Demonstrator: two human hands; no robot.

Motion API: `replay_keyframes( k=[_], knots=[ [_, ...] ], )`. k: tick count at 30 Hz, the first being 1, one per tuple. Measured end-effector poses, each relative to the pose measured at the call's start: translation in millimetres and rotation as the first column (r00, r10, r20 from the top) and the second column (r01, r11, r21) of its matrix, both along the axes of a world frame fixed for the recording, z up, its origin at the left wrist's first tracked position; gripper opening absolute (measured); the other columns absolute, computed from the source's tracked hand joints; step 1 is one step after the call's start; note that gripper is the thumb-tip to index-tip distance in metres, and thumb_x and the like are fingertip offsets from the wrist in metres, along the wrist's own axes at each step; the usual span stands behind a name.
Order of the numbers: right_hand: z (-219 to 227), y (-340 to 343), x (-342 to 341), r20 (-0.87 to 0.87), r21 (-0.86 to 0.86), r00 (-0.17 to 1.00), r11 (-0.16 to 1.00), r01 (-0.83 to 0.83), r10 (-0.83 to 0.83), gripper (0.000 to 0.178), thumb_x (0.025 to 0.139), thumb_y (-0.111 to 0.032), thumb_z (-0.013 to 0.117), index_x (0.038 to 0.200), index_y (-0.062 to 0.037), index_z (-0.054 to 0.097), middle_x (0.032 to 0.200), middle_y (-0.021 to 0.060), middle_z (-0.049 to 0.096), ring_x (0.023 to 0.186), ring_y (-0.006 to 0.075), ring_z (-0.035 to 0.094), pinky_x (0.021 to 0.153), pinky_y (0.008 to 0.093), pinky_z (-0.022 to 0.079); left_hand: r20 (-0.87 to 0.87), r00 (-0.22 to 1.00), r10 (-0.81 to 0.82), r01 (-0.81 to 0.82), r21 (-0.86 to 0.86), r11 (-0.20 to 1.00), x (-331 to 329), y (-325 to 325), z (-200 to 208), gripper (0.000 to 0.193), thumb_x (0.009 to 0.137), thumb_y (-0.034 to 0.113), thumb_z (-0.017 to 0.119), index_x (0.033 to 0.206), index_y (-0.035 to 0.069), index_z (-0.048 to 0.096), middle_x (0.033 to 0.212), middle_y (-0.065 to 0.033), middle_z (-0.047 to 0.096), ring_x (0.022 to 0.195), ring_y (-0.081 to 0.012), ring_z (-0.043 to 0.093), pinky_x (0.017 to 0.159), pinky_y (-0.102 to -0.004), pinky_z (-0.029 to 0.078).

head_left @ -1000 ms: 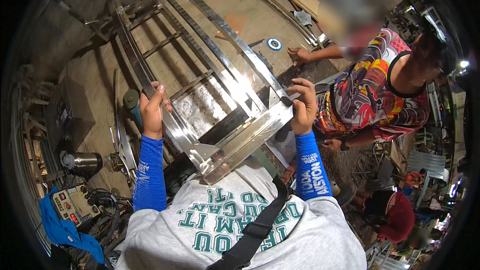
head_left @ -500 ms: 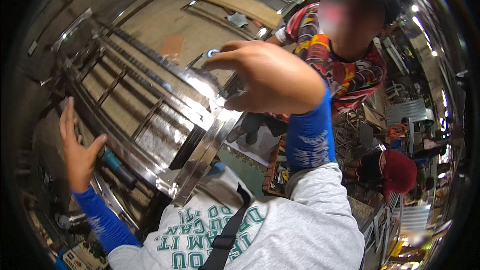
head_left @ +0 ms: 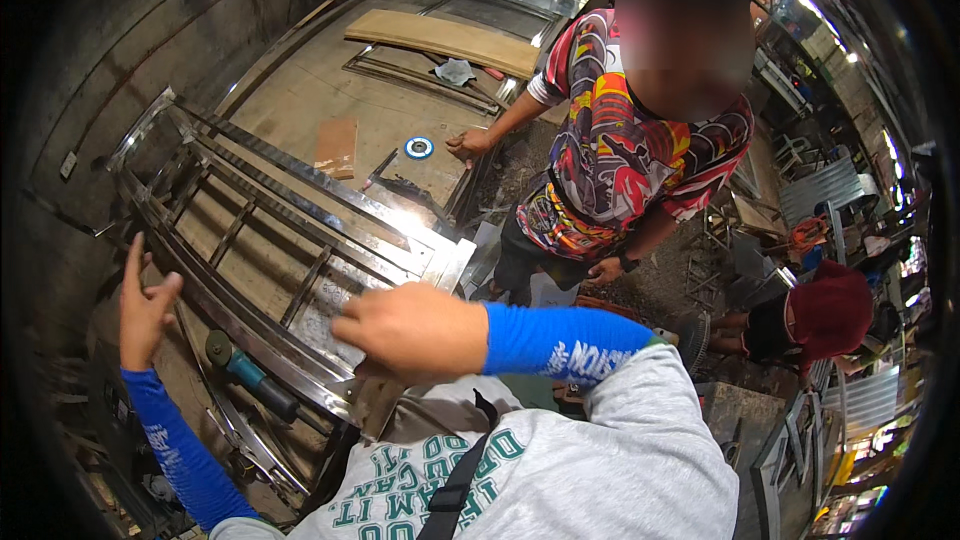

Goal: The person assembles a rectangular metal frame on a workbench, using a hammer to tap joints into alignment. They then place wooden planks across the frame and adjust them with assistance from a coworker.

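A long, curved frame of shiny metal tubing [head_left: 232,290], with crossbars between its rails, stretches away to the far left in front of me. My left hand [head_left: 147,308] is raised beside its left rail, fingers spread, holding nothing. My right hand [head_left: 415,328] hovers over the frame's near right end, fingers curled in and slightly blurred, with nothing visible in them. Whether it touches the metal I cannot tell. A teal and black angle grinder [head_left: 250,378] lies beside the left rail, below my left hand.
Across the frame stands a co-worker [head_left: 630,140] in a patterned shirt, one hand near a blue-rimmed disc [head_left: 418,148]. A wooden board [head_left: 440,40] lies at the back. Another person in a dark red top [head_left: 828,308] bends at the right among metal pieces.
My right hand has swung down and toward me from above the frame's corner, and its fingers have curled. My left hand stays raised. The co-worker and disc now show more fully.
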State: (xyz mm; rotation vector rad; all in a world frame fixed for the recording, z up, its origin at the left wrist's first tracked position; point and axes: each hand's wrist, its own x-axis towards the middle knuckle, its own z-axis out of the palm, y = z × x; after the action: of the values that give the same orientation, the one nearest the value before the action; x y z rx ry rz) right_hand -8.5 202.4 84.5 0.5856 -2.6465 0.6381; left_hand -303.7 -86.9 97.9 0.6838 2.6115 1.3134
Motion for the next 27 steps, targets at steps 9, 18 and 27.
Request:
replay_keyframes(
  k=[9, 18, 27],
  knots=[
    [-76.6, -12.2, 18.2, 0.0, -0.513, 0.995, 0.854, 0.082, -0.096, 0.029, 0.098, -0.022, 0.06, 0.077, -0.0039, 0.054, 0.068, 0.0151, 0.051, 0.066, 0.0376, 0.057, 0.058, 0.0459, 0.043, 0.281, 0.915, 0.29, -0.305, 0.01, 0.952, -99.9, 27.0, -48.4, 0.087, 0.091, 0.044, 0.074, 0.149, -0.006, 0.033, 0.142, -0.0237, 0.051, 0.117, -0.0325, 0.063, 0.08, -0.0498, 0.061],
    [-27.6, 91.4, -2.8, 0.27, -0.368, 0.881, 0.804, 0.468, -0.389, 0.033, 0.094, -0.029, 0.057, 0.086, -0.003, 0.077, 0.075, 0.0216, 0.067, 0.07, 0.0375, 0.066, 0.067, 0.0424, 0.052, 0.281, 0.794, 0.538, -0.577, 0.075, 0.813, -166.4, 30.2, -138.2, 0.053, 0.09, 0.028, 0.072, 0.114, -0.017, 0.056, 0.092, -0.0245, 0.067, 0.062, -0.0275, 0.068, 0.041, -0.0391, 0.05],
    [-48.3, 73.3, -33.3, 0.093, 0.181, 0.846, 0.844, 0.505, -0.526, 0.028, 0.093, -0.02, 0.057, 0.088, 0.0048, 0.071, 0.092, 0.0243, 0.069, 0.087, 0.0438, 0.065, 0.077, 0.0486, 0.052, -0.019, 0.883, 0.469, -0.468, -0.102, 0.878, -158.3, 32.2, -133.8, 0.058, 0.079, 0.035, 0.074, 0.099, -0.018, 0.065, 0.095, -0.0303, 0.072, 0.082, -0.0339, 0.075, 0.07, -0.0431, 0.058]
  ],
)
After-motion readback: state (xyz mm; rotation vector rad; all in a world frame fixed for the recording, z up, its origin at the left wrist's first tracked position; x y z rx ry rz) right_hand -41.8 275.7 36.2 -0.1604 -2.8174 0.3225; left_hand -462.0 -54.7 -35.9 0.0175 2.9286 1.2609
